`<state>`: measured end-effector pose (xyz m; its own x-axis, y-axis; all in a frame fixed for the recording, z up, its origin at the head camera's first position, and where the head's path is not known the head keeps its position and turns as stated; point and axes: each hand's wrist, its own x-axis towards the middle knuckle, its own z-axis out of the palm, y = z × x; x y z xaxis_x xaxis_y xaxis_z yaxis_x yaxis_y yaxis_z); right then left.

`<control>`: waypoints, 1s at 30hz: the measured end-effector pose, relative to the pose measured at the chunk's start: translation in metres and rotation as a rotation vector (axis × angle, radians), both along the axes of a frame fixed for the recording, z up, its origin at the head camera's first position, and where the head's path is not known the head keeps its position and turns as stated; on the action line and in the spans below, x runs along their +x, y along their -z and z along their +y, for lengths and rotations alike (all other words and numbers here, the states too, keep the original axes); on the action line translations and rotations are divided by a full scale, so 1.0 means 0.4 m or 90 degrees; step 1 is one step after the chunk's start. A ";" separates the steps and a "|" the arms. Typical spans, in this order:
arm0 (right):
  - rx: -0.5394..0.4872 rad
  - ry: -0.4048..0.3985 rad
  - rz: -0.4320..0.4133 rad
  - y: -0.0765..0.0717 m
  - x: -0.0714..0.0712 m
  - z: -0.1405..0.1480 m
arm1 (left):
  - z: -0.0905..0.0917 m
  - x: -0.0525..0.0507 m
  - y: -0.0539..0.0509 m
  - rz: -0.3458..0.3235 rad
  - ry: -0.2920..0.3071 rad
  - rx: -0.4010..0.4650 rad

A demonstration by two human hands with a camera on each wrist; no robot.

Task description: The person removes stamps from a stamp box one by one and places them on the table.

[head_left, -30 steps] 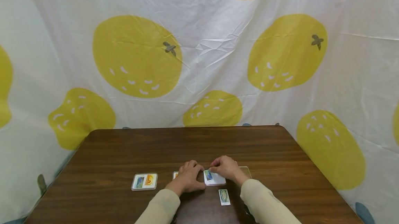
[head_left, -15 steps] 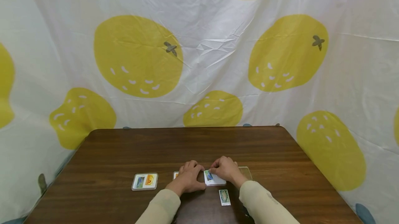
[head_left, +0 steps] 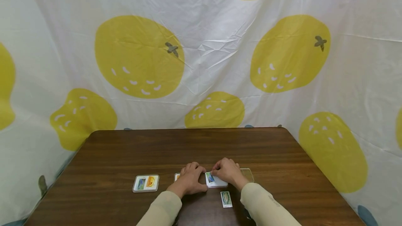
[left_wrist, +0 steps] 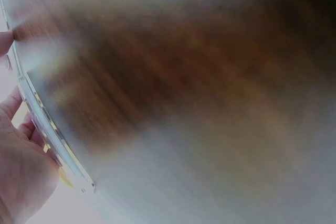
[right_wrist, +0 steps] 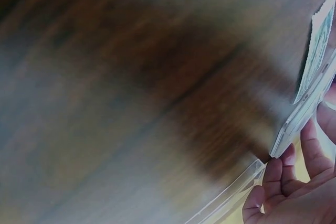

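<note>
Two hands are meeting over a layered white card (head_left: 221, 183) on a dark wood-grain table (head_left: 150, 149), where a blue-and-green stamp (head_left: 210, 178) is lying at the card's left end, its upper right part disappearing beneath the fingers of the right hand (head_left: 229, 170). Those fingers are bending together at the stamp; whether they are pinching or pressing it, one cannot tell. The left hand (head_left: 187, 179) is spreading open beside the card's left edge. Nearer the person, a loose stamp (head_left: 226, 199) is lying face up, showing a green oval design within a white, toothed border. At left, a clear case (head_left: 145, 191) is displaying a blue picture beside an orange one, while a clear plastic tray (head_left: 248, 173) is resting partly behind the right hand
</note>
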<state>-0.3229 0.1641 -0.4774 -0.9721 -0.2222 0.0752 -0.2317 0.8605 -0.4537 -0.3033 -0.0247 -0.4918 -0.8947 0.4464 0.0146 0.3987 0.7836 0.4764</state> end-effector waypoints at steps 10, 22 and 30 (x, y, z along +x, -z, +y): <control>0.003 -0.004 0.008 0.002 0.001 0.000 | 0.000 -0.003 0.008 -0.001 -0.002 0.001; -0.023 -0.006 0.014 0.010 0.002 -0.001 | -0.001 0.004 -0.002 -0.003 0.002 0.004; -0.035 0.000 0.013 0.015 0.001 0.000 | 0.000 0.005 -0.005 -0.008 0.002 0.004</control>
